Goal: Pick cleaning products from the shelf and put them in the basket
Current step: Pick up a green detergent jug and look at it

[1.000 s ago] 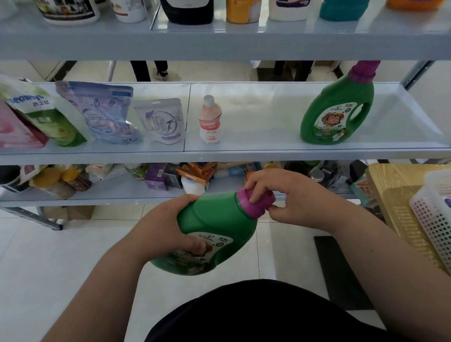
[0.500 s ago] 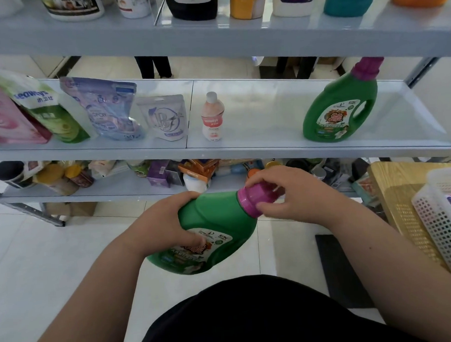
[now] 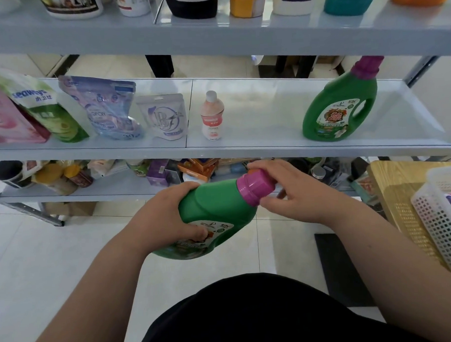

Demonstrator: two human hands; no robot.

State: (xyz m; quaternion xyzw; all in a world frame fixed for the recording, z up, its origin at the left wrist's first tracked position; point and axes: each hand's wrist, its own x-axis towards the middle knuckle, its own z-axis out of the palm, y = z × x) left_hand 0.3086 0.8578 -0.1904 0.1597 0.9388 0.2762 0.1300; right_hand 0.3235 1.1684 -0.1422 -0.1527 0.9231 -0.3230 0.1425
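Green bottle (image 3: 215,205) tilted in left grip (image 3: 162,220)

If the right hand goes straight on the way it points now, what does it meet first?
First the pink cap, which the right hand holds; past it, probably the boxes on the low shelf, depth unclear.

Bare forearms converge ahead. The left hand (image 3: 167,220) grips the green bottle (image 3: 215,207) (thumb across its front); the right hand (image 3: 295,193) pinches its cap (image 3: 256,186).
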